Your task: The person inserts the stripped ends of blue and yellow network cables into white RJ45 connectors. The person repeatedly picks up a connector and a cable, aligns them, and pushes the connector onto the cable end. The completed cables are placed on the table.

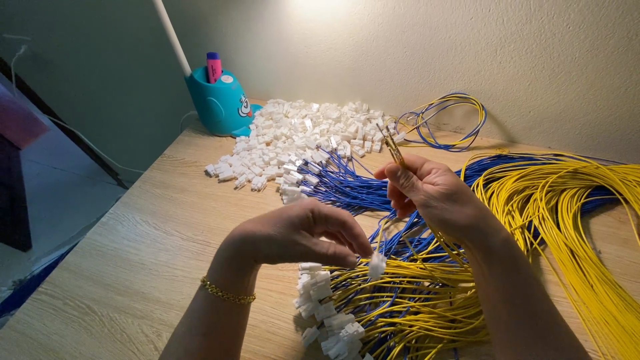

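My left hand (303, 233) hovers over the wooden table (133, 247), its thumb and fingertips pinched on a small white plastic connector (377, 265) that hangs below them. My right hand (430, 193) is raised beside it and grips a pair of wire ends with metal terminals (392, 143) pointing up and away. Below both hands lies a bundle of yellow and blue wires with white connectors fitted (327, 310).
A heap of loose white connectors (300, 137) lies at the back of the table. A teal pen holder (220, 103) with a pink marker stands by the wall. Long yellow wires (573, 213) and blue wires (347, 187) spread right. The table's left edge drops to the floor.
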